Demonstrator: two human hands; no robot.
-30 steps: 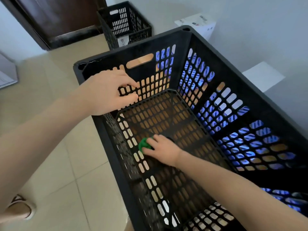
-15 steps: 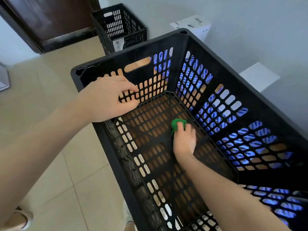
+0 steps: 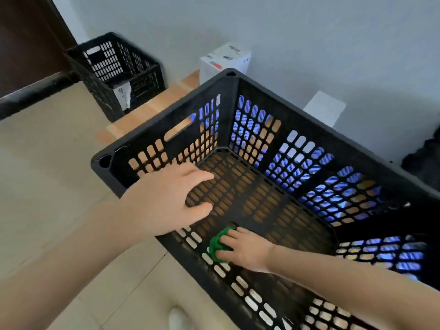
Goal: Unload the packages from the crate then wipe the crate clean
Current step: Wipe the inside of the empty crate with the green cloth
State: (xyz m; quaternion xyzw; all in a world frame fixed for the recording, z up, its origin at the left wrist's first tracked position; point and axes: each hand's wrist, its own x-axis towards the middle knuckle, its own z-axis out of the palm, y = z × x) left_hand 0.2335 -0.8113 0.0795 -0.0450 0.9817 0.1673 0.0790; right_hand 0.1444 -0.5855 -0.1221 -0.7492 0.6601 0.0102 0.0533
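Crate [image 3: 227,110]: large, black plastic, rectangular. Walls and floor are pierced by rows of rounded slots, and there is 1 handle cut-out in the short wall at 11 o'clock. It fills the view from centre out to 5 o'clock and stands on a pale tiled floor [image 3: 47,175]. Blue shows through the slots of the long wall at 3 o'clock, tan through the floor slots.

Right hand [image 3: 245,251]: reaches in from 5 o'clock. Its fingers are close together and curled over a wadded green cloth [image 3: 217,246], pressing it to the crate floor at the foot of the 7 o'clock wall.

Left hand [image 3: 164,201]: over that wall's rim, fingers straight and together, thumb spread apart, holding nothing. Contact with the rim: cannot tell.

Surroundings: a 2nd black crate [image 3: 114,70] at 11 o'clock, a white box [image 3: 223,59] at 12 o'clock against the wall, and a flat white box [image 3: 325,110] at 1 o'clock.
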